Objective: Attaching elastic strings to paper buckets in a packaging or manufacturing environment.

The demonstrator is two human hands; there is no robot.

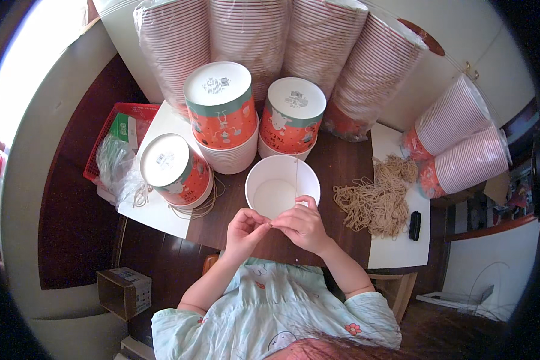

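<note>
An open white paper bucket [255, 185] stands in front of me on the brown tabletop, its inside facing up. A thin tan cord [297, 174] runs from its far rim down across the opening to my right hand [303, 227]. My left hand [246, 233] meets the right one at the near rim. The thumbs and forefingers of both hands are closed in a pinch, fingertips together on the cord, whose end they mostly hide. Beyond the bucket, two stacks of upturned red and green printed buckets [225, 129] [289, 123] stand close by.
Another upturned bucket stack [186, 174] with loops of cord is at left. At right lie a tangled heap of tan cord [375, 204] and a black object [414, 226]. Tall plastic-wrapped bucket stacks [246, 48] line the back. A red basket [105, 135] holds plastic bags.
</note>
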